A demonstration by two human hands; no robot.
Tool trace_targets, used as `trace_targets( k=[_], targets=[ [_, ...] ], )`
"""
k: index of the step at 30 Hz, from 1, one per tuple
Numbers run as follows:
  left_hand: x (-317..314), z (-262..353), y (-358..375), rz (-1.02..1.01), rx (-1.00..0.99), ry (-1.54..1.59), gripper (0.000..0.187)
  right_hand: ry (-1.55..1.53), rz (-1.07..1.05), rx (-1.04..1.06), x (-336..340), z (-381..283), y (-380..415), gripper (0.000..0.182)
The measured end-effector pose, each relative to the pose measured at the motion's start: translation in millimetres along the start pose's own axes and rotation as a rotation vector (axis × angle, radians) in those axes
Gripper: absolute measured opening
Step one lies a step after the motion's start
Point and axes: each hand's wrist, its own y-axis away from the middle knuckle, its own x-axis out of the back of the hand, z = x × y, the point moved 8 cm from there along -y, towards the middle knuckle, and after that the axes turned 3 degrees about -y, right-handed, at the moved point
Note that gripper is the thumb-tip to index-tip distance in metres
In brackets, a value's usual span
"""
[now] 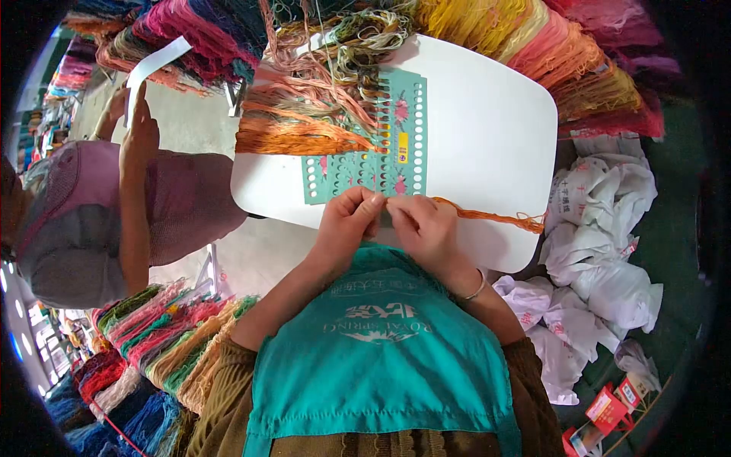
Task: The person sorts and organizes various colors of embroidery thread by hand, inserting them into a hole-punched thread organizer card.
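My left hand [352, 223] and my right hand [424, 228] meet fingertip to fingertip at the near edge of a green punched card [412, 145]. Both are closed in a pinch. An orange-brown thread bundle [495, 218] runs from my right hand across the white table [487, 114] to its right side. What the left fingertips hold is too small to make out. Orange skeins [297, 139] and pink and olive skeins [335, 84] hang from the card's holes and spread to the left.
Yellow, pink and red thread [533, 46] hangs beyond the table. White plastic bags [594, 228] are piled at the right. On the left, another person [84, 206] holds a white strip [156, 61]. More coloured skeins [167, 327] lie at the lower left.
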Motion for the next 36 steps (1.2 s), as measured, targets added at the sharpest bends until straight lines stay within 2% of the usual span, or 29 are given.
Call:
trace_targets(
  k=[1,4,7,10,19,25,36],
  targets=[
    [2.2,0.3,0.2,0.017,0.001,-0.014,0.023,0.0,-0.001,0.0,0.6,-0.4,-2.6,0.009],
    [4.5,18.1,3.6,0.112,-0.035,-0.078,0.024,-0.169,0.079,-0.303,6.0,25.8,-3.9,0.006],
    [12.8,12.3,-0.1,0.045,-0.058,-0.143,0.028,-0.175,0.081,-0.373,7.0,42.0,-4.6,0.005],
    [15.3,7.6,-1.3,0.063,-0.064,-0.127,0.031,-0.235,0.085,-0.419,8.7,43.8,-7.7,0.004],
    [12.3,9.7,-1.4,0.043,-0.038,-0.09,0.039,-0.217,0.033,-0.495,1.1,58.8,-12.1,0.006],
    [10.9,10.9,-0.7,0.025,-0.04,-0.109,0.041,-0.173,0.055,-0.444,-2.0,61.0,-16.3,0.007],
    [6.9,15.7,-4.6,0.076,0.001,-0.043,0.044,-0.076,0.007,-0.472,-8.6,68.2,-28.6,0.009]
  ],
)
